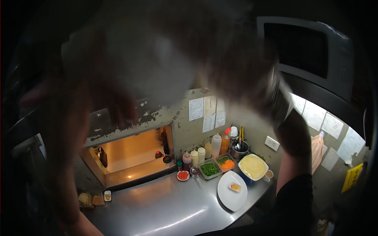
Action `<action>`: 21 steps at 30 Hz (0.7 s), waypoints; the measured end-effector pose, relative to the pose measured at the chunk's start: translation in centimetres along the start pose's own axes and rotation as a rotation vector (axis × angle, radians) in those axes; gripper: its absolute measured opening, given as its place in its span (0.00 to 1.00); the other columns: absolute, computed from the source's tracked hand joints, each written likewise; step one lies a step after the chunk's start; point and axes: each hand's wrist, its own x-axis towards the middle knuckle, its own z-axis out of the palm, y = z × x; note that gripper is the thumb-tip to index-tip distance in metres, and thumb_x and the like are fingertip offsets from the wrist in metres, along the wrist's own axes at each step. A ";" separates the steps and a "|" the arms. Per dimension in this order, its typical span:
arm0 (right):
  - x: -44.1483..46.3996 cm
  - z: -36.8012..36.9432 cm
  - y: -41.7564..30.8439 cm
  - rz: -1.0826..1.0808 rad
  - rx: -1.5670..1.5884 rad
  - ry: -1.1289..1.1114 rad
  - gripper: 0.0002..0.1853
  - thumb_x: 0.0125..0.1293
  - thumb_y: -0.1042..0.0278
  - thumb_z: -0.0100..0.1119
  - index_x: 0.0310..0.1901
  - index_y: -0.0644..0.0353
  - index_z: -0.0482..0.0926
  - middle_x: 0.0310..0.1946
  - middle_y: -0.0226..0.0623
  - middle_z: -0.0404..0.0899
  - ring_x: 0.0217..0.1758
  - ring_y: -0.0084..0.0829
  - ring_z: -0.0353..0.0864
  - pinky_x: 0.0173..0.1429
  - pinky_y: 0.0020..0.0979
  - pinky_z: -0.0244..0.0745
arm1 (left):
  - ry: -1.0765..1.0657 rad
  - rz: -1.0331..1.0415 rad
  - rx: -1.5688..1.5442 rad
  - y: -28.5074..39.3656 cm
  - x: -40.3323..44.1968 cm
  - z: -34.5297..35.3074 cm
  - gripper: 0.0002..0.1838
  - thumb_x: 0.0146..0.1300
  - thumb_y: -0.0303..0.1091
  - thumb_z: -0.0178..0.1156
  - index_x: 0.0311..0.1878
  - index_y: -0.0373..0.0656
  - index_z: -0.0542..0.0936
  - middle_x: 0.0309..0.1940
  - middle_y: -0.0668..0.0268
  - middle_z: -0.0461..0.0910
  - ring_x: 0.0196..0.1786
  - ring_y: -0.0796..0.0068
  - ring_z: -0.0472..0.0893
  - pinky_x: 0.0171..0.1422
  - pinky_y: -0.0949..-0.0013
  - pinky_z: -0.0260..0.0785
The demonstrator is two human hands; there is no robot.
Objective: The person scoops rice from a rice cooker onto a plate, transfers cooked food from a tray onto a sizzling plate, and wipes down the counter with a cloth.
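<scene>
Both arms are raised high, close to the camera. My left hand [116, 104] is dark and smeared by motion, with a few fingertips hanging downward. On the other side, my right hand [240, 74] is also blurred, and its fingers do not show clearly. Something shiny circles the right wrist. Between the hands is a large, pale, blurred thing [157, 59]; its kind and whether either hand grips it cannot be made out. Below, a white plate [223, 198] with a small white dish [235, 187] on it rests on the steel counter [165, 212].
Squeeze bottles [202, 154], containers of chopped greens [209, 169] and shredded orange food [226, 164], and a dish of red pieces [183, 175] line the wall. A covered bowl [254, 167] stands right. A microwave-like appliance [303, 47] is above; a lit pass-through [134, 153] opens behind.
</scene>
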 end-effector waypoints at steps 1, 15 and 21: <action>0.1 -0.1 2.4 0.039 -0.015 0.025 0.31 0.67 0.74 0.52 0.73 0.59 0.63 0.65 0.49 0.75 0.24 0.17 0.67 0.24 0.23 0.66 | -0.029 -0.060 -0.070 -0.8 3.0 -1.2 0.24 0.74 0.26 0.52 0.72 0.41 0.69 0.57 0.55 0.80 0.58 0.65 0.82 0.63 0.63 0.77; -5.2 5.8 25.2 0.657 -0.069 -0.024 0.25 0.68 0.71 0.54 0.67 0.59 0.68 0.60 0.46 0.78 0.28 0.19 0.71 0.27 0.24 0.68 | -0.256 -0.498 1.248 -8.2 14.4 -1.5 0.25 0.76 0.40 0.45 0.74 0.57 0.68 0.72 0.48 0.67 0.67 0.51 0.76 0.69 0.55 0.72; -10.3 9.1 26.8 0.737 -0.039 -0.081 0.23 0.69 0.71 0.54 0.65 0.60 0.70 0.58 0.45 0.79 0.30 0.20 0.73 0.29 0.24 0.70 | -0.013 -0.656 0.912 -7.6 15.0 -1.4 0.29 0.74 0.61 0.40 0.55 0.48 0.80 0.50 0.53 0.80 0.52 0.59 0.82 0.61 0.55 0.72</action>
